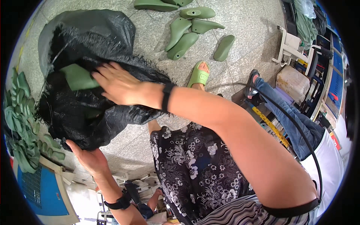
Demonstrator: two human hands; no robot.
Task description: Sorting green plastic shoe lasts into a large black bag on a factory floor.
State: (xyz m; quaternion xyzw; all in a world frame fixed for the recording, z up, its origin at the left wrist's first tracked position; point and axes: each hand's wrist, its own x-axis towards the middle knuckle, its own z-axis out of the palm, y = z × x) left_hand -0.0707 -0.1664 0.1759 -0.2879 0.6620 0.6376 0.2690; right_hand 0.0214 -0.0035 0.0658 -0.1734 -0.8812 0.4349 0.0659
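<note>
A large black woven sack with a frayed mouth lies on the floor at the left. In its opening sits a green shoe last, partly hidden by the dark folds. My right hand reaches over the sack's mouth, its fingers stretched out and the tips touching the last's right side. My left hand is at the sack's near edge, thumb sticking out; the other fingers go out of sight under the material, holding that edge.
Several green shoe lasts lie on the speckled floor beyond, and more are heaped at the far left. A blue-panelled crate stands at lower left. Another person's jeans-clad leg and a machine frame are at the right.
</note>
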